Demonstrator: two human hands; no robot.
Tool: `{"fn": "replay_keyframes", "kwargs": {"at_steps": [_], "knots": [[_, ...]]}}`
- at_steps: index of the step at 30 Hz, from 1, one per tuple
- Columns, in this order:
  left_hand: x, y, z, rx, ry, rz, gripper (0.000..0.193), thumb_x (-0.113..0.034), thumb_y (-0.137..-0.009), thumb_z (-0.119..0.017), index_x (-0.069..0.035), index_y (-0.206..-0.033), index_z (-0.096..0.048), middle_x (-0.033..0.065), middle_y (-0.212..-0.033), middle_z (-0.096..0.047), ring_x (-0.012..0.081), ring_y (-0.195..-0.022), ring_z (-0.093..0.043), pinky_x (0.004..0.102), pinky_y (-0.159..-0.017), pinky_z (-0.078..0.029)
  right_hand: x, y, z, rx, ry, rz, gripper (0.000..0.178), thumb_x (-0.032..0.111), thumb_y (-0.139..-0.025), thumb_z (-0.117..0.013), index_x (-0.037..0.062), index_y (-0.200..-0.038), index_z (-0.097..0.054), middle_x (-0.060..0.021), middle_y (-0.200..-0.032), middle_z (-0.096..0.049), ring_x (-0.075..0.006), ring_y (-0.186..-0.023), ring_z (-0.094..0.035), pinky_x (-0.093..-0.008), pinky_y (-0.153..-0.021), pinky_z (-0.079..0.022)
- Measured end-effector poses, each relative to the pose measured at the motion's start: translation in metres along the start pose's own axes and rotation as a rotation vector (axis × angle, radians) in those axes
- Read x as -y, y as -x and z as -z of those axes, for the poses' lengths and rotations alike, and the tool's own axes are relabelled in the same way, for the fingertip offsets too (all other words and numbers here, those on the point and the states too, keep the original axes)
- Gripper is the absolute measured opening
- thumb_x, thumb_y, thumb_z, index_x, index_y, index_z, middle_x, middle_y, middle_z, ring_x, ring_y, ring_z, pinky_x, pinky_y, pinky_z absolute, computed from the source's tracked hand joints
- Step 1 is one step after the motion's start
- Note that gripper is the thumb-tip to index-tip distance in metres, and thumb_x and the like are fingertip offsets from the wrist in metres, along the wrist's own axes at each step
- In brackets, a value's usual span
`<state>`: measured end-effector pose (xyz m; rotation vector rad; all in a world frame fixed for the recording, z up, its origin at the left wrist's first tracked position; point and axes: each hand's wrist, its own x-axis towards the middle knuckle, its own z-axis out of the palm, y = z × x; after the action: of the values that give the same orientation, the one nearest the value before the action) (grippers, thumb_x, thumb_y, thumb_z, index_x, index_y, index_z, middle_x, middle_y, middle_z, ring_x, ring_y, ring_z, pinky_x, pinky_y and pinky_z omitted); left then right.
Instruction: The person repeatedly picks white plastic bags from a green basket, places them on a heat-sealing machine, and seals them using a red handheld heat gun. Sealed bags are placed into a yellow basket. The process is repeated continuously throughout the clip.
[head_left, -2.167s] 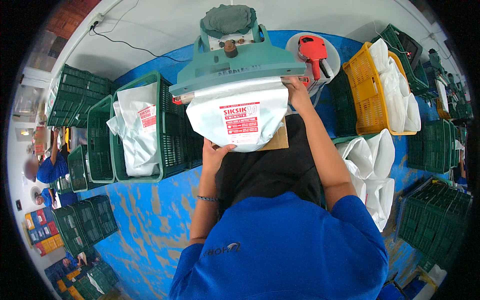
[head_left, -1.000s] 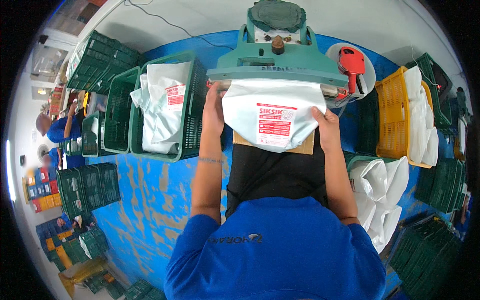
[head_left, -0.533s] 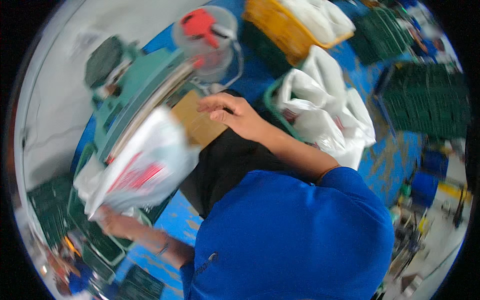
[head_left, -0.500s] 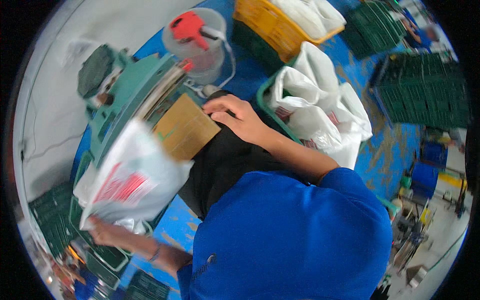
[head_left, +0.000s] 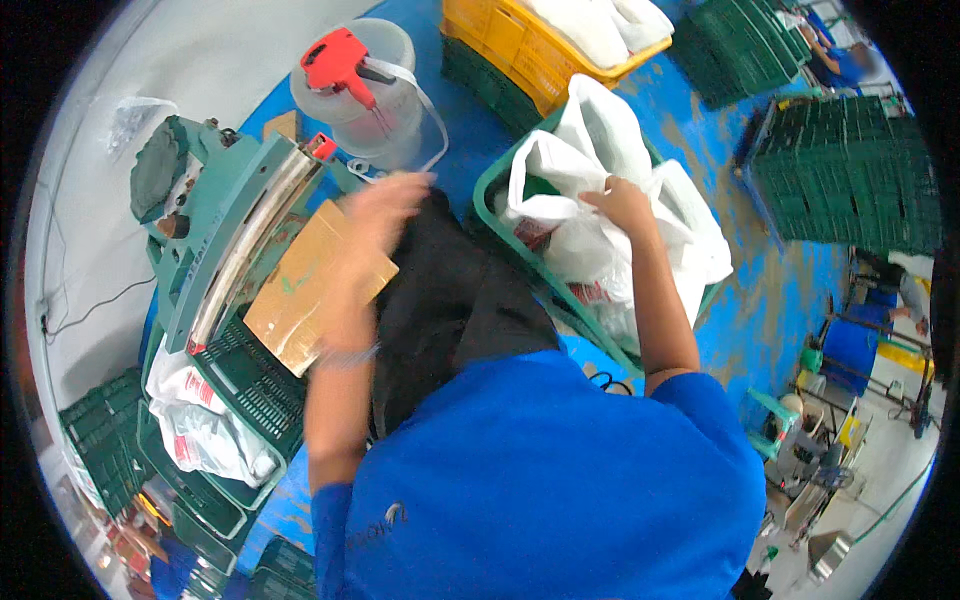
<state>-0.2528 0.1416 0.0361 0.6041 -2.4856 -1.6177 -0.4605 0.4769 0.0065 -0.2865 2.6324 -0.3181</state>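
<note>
Cardboard: a brown cardboard sheet (head_left: 303,288), lying aslant in front of the green long-barred machine (head_left: 228,225), which stands to its left.
Left hand (head_left: 385,215): blurred, over the cardboard's far right corner; the fingers look stretched out and open, and I see nothing held in them.
Right hand (head_left: 622,203): well to the right of the cardboard, thumb and fingers drawn together on a bag's top edge.
Pinched bag: a white bag (head_left: 590,245), right of the cardboard, among other open bags in a green crate (head_left: 483,200).
Printed bags: white with red print (head_left: 210,430), just below the cardboard, in a second green crate (head_left: 255,372).
Bucket: translucent bucket (head_left: 385,120) beyond the cardboard's far end, a red hand tool (head_left: 338,62) on top.
Yellow crate (head_left: 500,45): farther off, beyond and right of the cardboard.
</note>
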Motion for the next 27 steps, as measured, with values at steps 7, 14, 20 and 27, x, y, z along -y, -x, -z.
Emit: {"fn": "replay_keyframes", "kwargs": {"at_steps": [7,14,20,27], "knots": [[0.023,-0.096,-0.221,0.298,0.250,0.323,0.045,-0.022,-0.073,-0.070,0.005,-0.107,-0.058,0.0176,-0.098,-0.064,0.0274,-0.085,-0.063,0.0363,-0.074,-0.049,-0.012,0.007,-0.061,0.029,-0.653,-0.029,0.028,0.013,-0.069,-0.059,0.0007,-0.094,-0.062,-0.0119,-0.077,-0.063,-0.0221,-0.065,-0.060,-0.0336,-0.054,-0.047],[-0.004,-0.050,-0.173,0.152,1.016,0.587,0.040,0.002,-0.071,-0.057,0.003,-0.111,-0.054,0.0115,-0.097,-0.061,0.0208,-0.083,-0.062,0.0298,-0.073,-0.050,-0.007,0.047,-0.034,0.013,-1.773,-0.015,0.027,-0.012,-0.068,-0.051,0.0125,-0.071,-0.040,0.0005,-0.057,-0.045,-0.0076,-0.037,-0.036,-0.0239,-0.035,-0.035],[-0.095,-0.011,-0.051,0.251,0.903,0.139,0.030,-0.002,-0.071,-0.062,-0.001,-0.102,-0.062,0.0016,-0.082,-0.064,0.0107,-0.069,-0.061,0.0249,-0.062,-0.049,0.062,0.113,0.057,0.221,-1.828,0.641,0.019,-0.005,-0.069,-0.060,0.0067,-0.075,-0.046,-0.0090,-0.059,-0.054,-0.0097,-0.033,-0.042,-0.0253,-0.024,-0.034],[-0.187,0.050,0.079,-0.087,1.242,-0.165,0.029,-0.010,-0.076,-0.059,-0.001,-0.104,-0.060,0.0067,-0.087,-0.066,0.0146,-0.064,-0.062,0.0224,-0.056,-0.049,0.194,0.154,0.168,0.454,-1.692,1.404,0.045,0.002,-0.086,-0.048,0.0003,-0.127,-0.031,-0.0204,-0.076,-0.060,-0.0138,-0.035,-0.050,-0.0244,-0.026,-0.041]]}}
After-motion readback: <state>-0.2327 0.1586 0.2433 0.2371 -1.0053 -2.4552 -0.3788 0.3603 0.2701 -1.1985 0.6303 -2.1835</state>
